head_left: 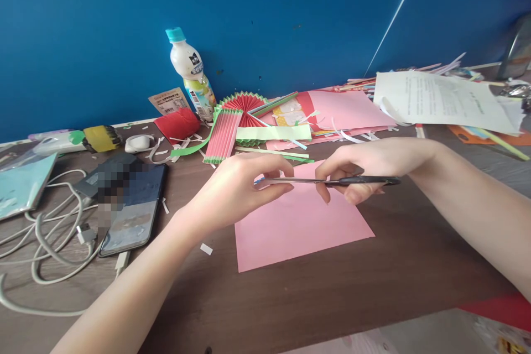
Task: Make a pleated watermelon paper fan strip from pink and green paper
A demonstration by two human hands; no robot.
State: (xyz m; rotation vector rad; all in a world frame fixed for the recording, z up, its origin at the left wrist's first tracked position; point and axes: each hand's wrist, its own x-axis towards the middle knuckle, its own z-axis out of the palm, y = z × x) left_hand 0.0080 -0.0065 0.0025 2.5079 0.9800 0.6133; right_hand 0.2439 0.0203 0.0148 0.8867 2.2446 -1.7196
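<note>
A pair of scissors (348, 181) with black handles, seen edge-on, is held in my right hand (352, 171), fingers curled through the grips. The thin blades point left toward my left hand (253, 182). My left thumb and fingers close around a small, thin blue piece (259, 180) at the blade tips; most of it is hidden by the fingers. Both hands are above a pink sheet of paper (298, 232) lying flat on the dark wooden table.
Behind stand pleated red-and-green paper fans (224, 135) amid paper scraps, and a bottle (191, 72) against the blue wall. To the left lie a phone (135, 210), white cables (41, 232) and an earbud case (139, 144). A printed sheet (431, 99) rests at the back right.
</note>
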